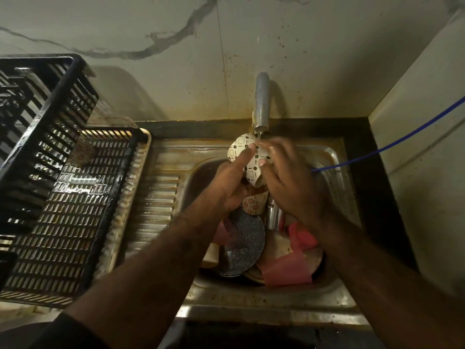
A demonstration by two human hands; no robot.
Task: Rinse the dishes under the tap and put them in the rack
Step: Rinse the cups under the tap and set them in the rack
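Sink (334,157) crowded with dishes (241,245); both hands' fingers (247,153) grip patterned cup (247,162) beneath tap (261,102)

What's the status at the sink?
Left hand and right hand grip patterned cup under tap. Rack left, reachable. Sink still loaded.

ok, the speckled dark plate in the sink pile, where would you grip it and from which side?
Probably the lower-left rim of the speckled plate, coming from the drainboard side. It lies tilted on the pile in the sink, that edge is exposed, while its top edge is tucked under the left hand and the floral cup, and pink items crowd its right.
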